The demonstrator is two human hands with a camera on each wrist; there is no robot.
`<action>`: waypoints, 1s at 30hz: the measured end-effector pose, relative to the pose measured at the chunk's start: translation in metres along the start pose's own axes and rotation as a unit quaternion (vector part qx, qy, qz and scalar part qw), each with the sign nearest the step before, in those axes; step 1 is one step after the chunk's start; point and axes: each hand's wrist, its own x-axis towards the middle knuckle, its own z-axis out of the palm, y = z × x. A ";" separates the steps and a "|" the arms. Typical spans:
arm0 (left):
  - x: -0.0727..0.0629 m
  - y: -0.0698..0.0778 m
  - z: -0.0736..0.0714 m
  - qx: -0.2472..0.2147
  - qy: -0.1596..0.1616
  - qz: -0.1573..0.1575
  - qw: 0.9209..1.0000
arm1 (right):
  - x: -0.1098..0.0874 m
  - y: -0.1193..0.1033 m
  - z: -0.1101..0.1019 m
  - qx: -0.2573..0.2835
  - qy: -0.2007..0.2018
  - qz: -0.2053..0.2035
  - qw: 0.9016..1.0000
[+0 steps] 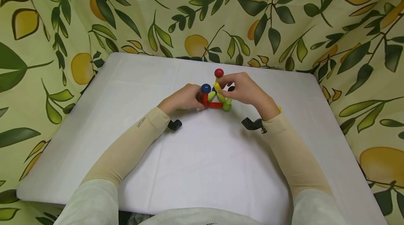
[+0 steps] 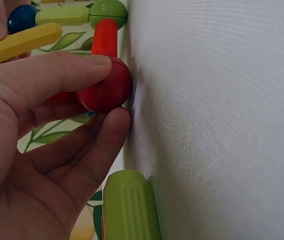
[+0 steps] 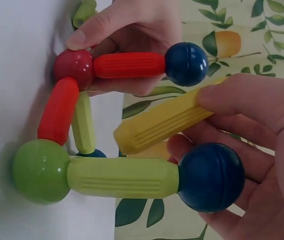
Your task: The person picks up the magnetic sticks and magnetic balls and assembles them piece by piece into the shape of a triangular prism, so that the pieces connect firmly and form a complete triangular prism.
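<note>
My left hand (image 1: 189, 98) pinches a red ball (image 2: 109, 90) at a lower corner of a ball-and-rod construction. A red rod (image 3: 129, 65) rises from that ball to a blue ball (image 3: 187, 64). Another red rod (image 3: 59, 110) runs along the white cloth to a green ball (image 3: 40, 171), where a light green rod (image 3: 124, 177) stands with a dark blue ball (image 3: 212, 176) on top. Between thumb and fingers, my right hand (image 1: 246, 90) holds a yellow rod (image 3: 157, 120), tilted, one end pointing in between the two uprights. Its lower fingers are behind the dark blue ball.
Toward the back, a red ball (image 1: 219, 73) tops another upright. A loose green rod (image 2: 130, 210) lies on the cloth beside my left hand. Something small and yellow (image 1: 279, 108) shows past the right sleeve. A leaf-patterned curtain (image 1: 195, 18) hangs behind the white table (image 1: 202, 169).
</note>
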 end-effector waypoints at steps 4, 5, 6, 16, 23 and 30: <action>0.001 0.001 0.001 0.003 -0.003 0.000 1.000 | 0.000 0.000 0.002 -0.008 -0.039 0.026 0.999; 0.001 0.001 0.001 0.004 -0.002 -0.001 1.000 | 0.000 0.000 0.002 -0.013 -0.046 0.030 0.998; 0.001 0.001 0.001 0.005 -0.002 -0.001 1.000 | 0.001 0.000 0.003 -0.018 -0.052 0.032 0.998; 0.002 -0.001 0.002 0.010 0.000 0.001 1.000 | 0.005 -0.003 0.008 -0.056 -0.082 0.045 0.994; 0.002 0.003 0.002 0.015 0.003 -0.003 1.000 | 0.005 -0.005 0.010 -0.065 -0.079 0.048 0.994; 0.003 0.007 0.002 0.036 -0.009 -0.004 0.999 | 0.006 -0.003 0.012 -0.070 -0.074 0.041 0.994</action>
